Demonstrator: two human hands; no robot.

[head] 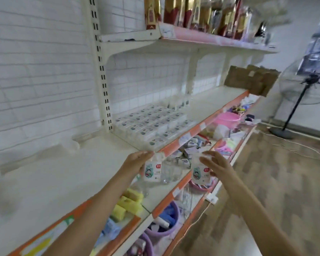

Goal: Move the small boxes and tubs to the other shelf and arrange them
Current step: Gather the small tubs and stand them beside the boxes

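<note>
Head view puts our two forearms nearest, reaching up toward the orange-edged middle shelf [207,124], which we take as our landmark. Just below that shelf's front lip, our left hand [135,163] grips a small clear tub [152,170] with a cartoon label; the fingers curl over its top and far side, so the tub hangs under the fingertips with the label facing us. Our right hand [216,167] holds a matching second tub [200,172], which sits to the inside of the palm. The fingers are spread and only lightly bent round it, and motion blur keeps us from telling how firm the hold is. Both tubs are in the air, level with the lip and not yet on the shelf.

We judge that carrying one per hand, upright and label-out, lets us set them down as a pair without turning them.

Beneath the landmark, lower shelves carry yellow sponges [129,202] and purple basins [164,222]. On the landmark itself, further back and to the left end by the slotted upright [103,84], rows of small boxes [151,124] lie flat in a tidy block. We take the bare board beside and in front of that block as the likely place for the tubs.
</note>
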